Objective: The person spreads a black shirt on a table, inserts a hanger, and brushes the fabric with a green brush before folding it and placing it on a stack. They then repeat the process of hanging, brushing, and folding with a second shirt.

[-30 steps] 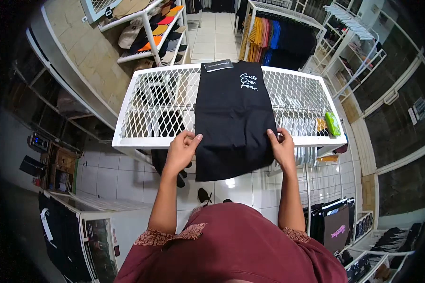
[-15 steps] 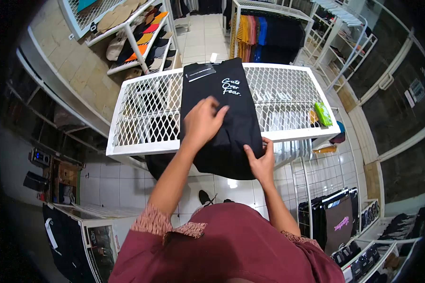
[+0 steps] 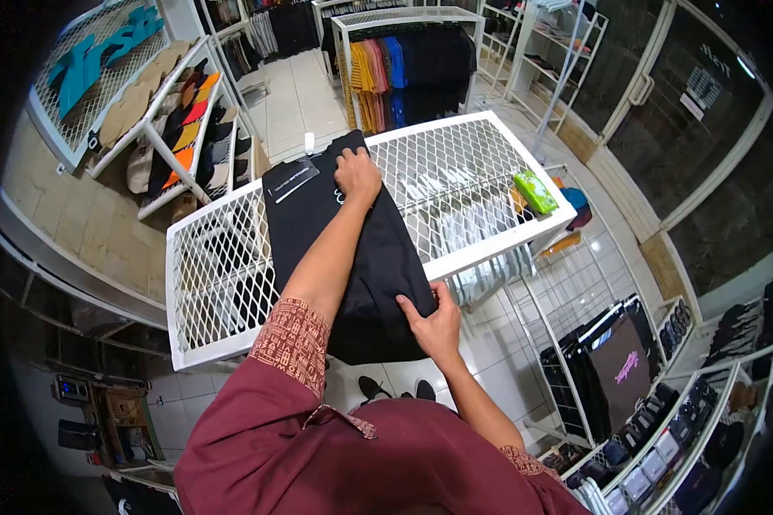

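Observation:
A black T-shirt [image 3: 378, 257] lies folded lengthwise on a white wire-mesh table [image 3: 223, 257], its lower end hanging over the near edge. My left hand [image 3: 356, 176] reaches far along the shirt and rests on its upper part, covering the white print. A black label card [image 3: 290, 178] lies on the shirt just left of that hand. My right hand [image 3: 434, 319] grips the hanging lower right edge of the shirt below the table edge.
A green packet [image 3: 535, 190] lies at the table's right corner. A rack of hanging shirts [image 3: 395, 69] stands beyond the table, a shelf of caps [image 3: 163, 129] to the left. A low rack of folded dark clothes [image 3: 618, 369] stands at the right.
My left hand has slid up the shirt from its lower edge to the printed upper part. My right hand moved down and inward along the hanging hem. The view has swung to the right.

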Demonstrator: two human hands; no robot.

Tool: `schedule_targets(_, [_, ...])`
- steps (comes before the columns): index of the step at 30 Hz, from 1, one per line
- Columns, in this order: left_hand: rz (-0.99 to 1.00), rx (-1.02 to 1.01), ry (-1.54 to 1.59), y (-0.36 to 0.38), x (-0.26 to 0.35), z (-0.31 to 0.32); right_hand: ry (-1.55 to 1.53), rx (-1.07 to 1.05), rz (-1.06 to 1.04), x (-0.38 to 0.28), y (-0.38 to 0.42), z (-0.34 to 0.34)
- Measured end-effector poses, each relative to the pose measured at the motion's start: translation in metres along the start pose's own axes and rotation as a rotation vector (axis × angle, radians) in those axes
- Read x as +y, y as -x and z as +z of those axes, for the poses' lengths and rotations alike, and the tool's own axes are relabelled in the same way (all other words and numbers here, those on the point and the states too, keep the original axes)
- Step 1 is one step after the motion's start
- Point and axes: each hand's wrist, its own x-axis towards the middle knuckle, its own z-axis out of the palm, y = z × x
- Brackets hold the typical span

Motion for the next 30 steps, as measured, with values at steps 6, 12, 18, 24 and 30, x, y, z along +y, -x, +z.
schedule_targets(6, [-0.03,-0.002,0.05,-0.014,-0.009,-0.001,-0.008,-0.002,-0.051,-0.027,0.001,-0.003])
schedule_targets(12, [-0.406,0.094,0.842,-0.033,-0.074,-0.023,0.104,-0.223,-0.269,-0.08,0.003,0.002])
schedule_targets(18, [-0.401,0.053,0.951,-0.006,-0.155,-0.035,0.015,-0.91,-0.337,-0.119,-0.049,0.023])
schedule_targets(24, [-0.417,0.027,1.024,0.002,-0.157,-0.021,0.329,0.007,-0.456,-0.051,-0.205,0.116])
schedule_targets(30, [-0.266,0.04,0.853,0.003,-0.16,-0.035,0.296,-0.227,-0.251,-0.044,-0.216,0.13])
